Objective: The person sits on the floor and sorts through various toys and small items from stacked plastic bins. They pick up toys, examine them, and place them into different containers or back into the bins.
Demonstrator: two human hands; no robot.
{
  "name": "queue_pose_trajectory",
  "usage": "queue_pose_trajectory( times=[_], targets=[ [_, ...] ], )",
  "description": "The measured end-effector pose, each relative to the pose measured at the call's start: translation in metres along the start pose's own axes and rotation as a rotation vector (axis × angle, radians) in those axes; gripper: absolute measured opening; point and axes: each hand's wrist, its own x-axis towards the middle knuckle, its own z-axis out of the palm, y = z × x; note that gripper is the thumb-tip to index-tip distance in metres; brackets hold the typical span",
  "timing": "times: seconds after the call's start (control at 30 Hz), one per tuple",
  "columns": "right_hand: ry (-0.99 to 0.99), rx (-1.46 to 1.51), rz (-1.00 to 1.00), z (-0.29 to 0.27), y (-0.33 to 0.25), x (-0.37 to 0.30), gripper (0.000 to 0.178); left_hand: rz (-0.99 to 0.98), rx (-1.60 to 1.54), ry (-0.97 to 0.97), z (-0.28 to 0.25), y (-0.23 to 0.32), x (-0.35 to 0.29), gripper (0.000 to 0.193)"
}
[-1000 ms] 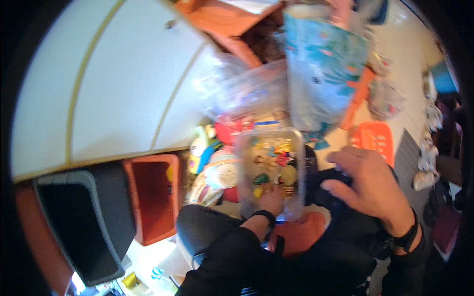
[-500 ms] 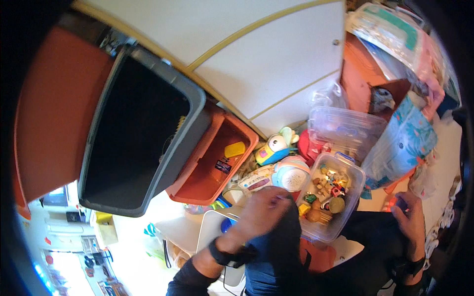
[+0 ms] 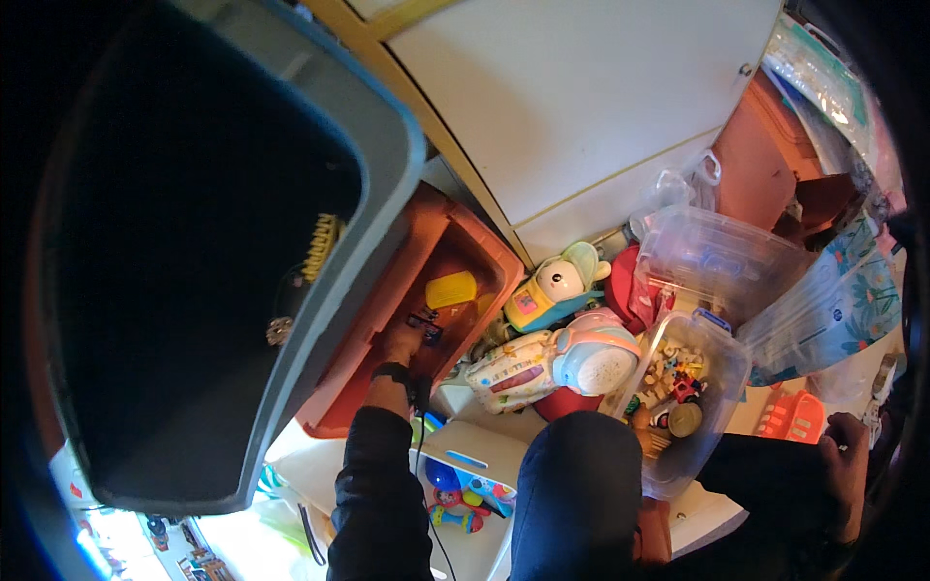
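Head view: left hand (image 3: 400, 344), fingers' state unclear, beside yellow object (image 3: 450, 289) in reddish bin (image 3: 341, 392); toys (image 3: 685, 389) in clear tub (image 3: 715, 421).

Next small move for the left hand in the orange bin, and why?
I'd probably open the left hand gently: it is down inside the orange bin, right by a small dark item and near a yellow piece, so anything held should drop only a little. Whether it holds something is hidden.
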Motion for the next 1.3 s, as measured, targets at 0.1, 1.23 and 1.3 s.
queue_pose_trajectory(
  times=[0.1,1.23,1.3],
  targets=[
    [-0.079,-0.025,0.109,-0.002,0.0,0.006,0.043,0.03,-0.283,-0.227,0.0,0.004,0.016,0.061],
    [-0.114,-0.115,0.125,0.006,-0.019,0.019,0.051,-0.013,-0.467,-0.545,0.009,-0.037,0.032,0.05],
    [-0.111,-0.076,0.121,0.006,-0.02,0.019,0.052,0.049,-0.474,-0.482,0.013,-0.04,0.036,0.05]
  ],
)
